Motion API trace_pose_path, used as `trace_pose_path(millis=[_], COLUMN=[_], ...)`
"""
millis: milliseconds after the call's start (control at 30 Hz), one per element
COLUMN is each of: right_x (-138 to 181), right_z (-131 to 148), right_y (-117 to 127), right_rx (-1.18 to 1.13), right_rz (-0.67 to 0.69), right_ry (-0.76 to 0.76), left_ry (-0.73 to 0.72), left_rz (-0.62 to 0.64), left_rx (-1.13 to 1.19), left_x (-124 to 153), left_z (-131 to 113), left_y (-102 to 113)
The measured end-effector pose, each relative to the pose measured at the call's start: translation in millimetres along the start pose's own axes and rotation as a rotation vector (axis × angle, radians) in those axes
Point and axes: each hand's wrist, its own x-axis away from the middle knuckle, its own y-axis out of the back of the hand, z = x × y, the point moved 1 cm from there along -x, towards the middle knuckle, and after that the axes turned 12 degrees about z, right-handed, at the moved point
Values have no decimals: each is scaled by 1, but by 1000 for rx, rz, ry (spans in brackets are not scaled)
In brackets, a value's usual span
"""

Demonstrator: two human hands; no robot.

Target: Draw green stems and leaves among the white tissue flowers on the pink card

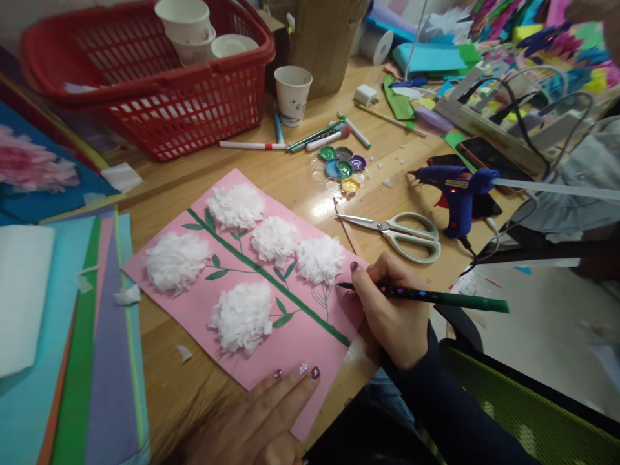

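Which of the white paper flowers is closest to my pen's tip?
The rightmost white paper flower: the felt-tip pen in your right hand points at its lower right edge, while the other four flowers lie farther left.

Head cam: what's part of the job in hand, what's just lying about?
In the job:
- right hand, gripping the green-ended pen
- left hand, resting on the pink sheet
- white flowers on that sheet

Probably just lying about, untouched:
- scissors
- glue gun
- paint palette
- red basket
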Motion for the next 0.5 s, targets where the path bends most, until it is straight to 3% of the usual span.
trace_pose_path(millis=[267,500], right_x=[0,-2], right_z=[-2,0], right_y=[-1,-1], right_rx=[14,33], right_rz=[-4,11], right_ry=[-32,11], left_ry=[-7,53], left_rz=[-13,98], left_rx=[92,390], left_x=[0,12], left_z=[1,1], left_y=[-1,-13])
